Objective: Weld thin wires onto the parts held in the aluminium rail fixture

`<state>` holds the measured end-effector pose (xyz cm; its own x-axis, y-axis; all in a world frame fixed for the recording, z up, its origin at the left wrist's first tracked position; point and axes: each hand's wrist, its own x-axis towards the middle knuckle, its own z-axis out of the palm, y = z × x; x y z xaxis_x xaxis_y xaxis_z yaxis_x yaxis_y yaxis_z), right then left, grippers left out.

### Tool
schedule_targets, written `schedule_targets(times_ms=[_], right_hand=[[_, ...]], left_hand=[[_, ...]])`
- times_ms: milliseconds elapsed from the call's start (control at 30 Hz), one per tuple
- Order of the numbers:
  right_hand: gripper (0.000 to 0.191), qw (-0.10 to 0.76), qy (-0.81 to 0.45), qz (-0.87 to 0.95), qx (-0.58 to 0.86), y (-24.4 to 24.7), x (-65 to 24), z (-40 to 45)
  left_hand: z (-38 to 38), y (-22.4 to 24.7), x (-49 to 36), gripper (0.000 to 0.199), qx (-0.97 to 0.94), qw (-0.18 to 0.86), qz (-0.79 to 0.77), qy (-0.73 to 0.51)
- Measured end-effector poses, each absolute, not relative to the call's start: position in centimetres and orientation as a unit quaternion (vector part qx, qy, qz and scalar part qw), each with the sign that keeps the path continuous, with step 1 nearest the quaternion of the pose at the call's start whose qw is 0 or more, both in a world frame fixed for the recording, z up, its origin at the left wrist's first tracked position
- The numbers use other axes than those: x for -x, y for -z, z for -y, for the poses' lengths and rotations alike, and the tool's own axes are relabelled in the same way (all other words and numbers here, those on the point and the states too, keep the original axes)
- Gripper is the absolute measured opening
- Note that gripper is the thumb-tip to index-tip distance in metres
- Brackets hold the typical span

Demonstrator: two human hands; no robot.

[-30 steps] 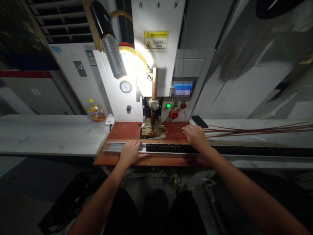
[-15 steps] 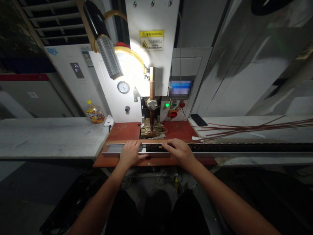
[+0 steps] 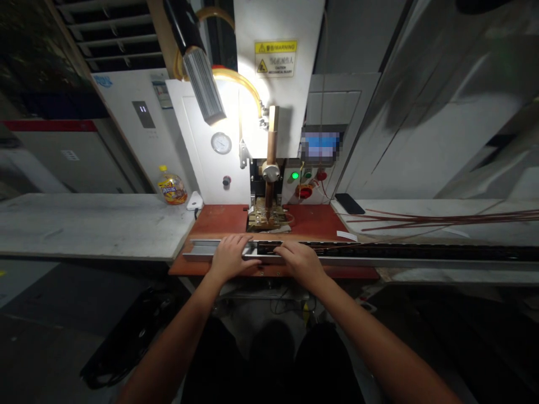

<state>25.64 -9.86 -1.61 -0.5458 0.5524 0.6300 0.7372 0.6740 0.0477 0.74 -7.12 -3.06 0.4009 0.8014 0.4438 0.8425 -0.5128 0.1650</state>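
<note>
A long silver metal channel (image 3: 200, 257) lies across the red-brown work surface, with a black segmented strip (image 3: 379, 251) inside it. My left hand (image 3: 229, 258) is closed over the channel near its left end, fingers on the far side and thumb on the near side. At the left end of the black strip, my right hand (image 3: 301, 262) has its fingertips pinched together low over it. A thin copper-coloured strip (image 3: 337, 246) runs out from beneath that hand to the right; the pinched part is hardly visible. Behind both hands stands the press's copper-coloured vertical rod (image 3: 272, 146) above a brass fixture (image 3: 265, 216).
Several thin brown rods (image 3: 421, 219) lie on the right-hand table beside a black phone (image 3: 350, 203). On the left table stand a bottle of amber liquid (image 3: 172, 188) and a small white device (image 3: 195, 201). A bright lamp (image 3: 205, 84) hangs over the press.
The view has shifted slightly, moving the scene right and up. My right hand has moved a little left along the channel, nearer my left hand. A thin strip now shows trailing right from it.
</note>
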Motion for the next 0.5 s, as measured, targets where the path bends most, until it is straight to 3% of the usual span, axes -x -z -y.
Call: schedule_targets(times_ms=[100, 333, 500], right_hand=[[0.018, 0.291, 0.137, 0.868, 0.377, 2.1, -25.3, 9.9], [0.016, 0.315, 0.128, 0.860, 0.381, 2.4, -24.8, 9.9], [0.017, 0.326, 0.107, 0.857, 0.385, 2.3, -24.7, 9.9]], left_hand=[[7.3, 2.3, -0.5, 0.063, 0.843, 0.009, 0.465, 0.270], [8.3, 1.4, -2.2, 0.023, 0.861, -0.099, 0.388, 0.314], [8.2, 1.7, -3.8, 0.019, 0.842, -0.140, 0.411, 0.319]])
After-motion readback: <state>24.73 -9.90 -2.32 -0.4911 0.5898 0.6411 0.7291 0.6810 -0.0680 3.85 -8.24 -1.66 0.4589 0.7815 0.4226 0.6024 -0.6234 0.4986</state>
